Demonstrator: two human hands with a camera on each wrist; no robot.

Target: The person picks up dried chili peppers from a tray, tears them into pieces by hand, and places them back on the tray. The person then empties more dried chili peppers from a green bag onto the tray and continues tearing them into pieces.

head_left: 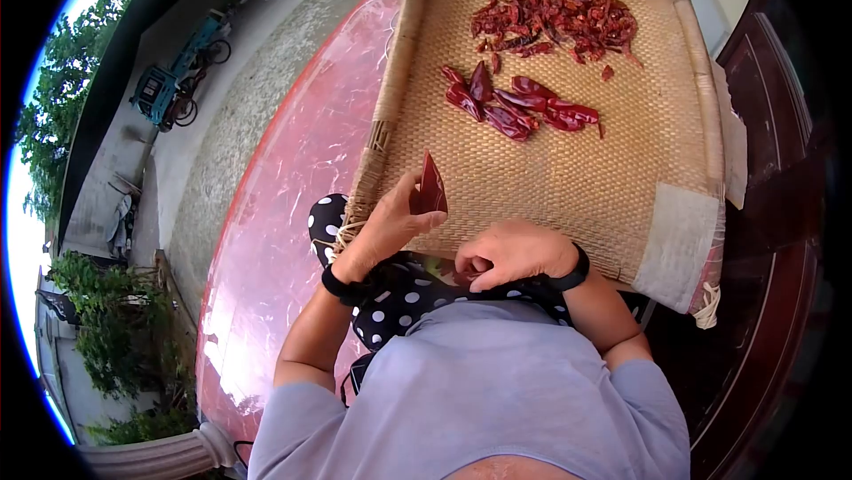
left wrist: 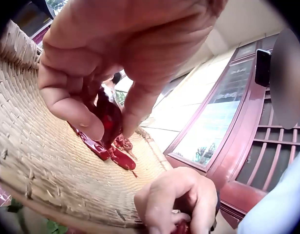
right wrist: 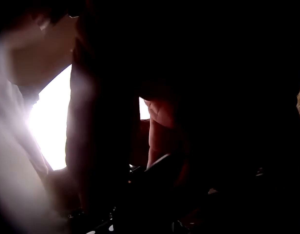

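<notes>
the left hand (head_left: 395, 221) pinches a glossy dark-red dried chili pepper (head_left: 432, 187) over the rectangular tan woven tray (head_left: 568, 183); the right hand (head_left: 524, 252), near its edge, holds a red piece (left wrist: 181, 227) in curled fingers.

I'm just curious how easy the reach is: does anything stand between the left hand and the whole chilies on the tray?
Nothing visible does: only the woven tray lies between the left hand and the whole chilies. Its fingers hold another chili.
</notes>
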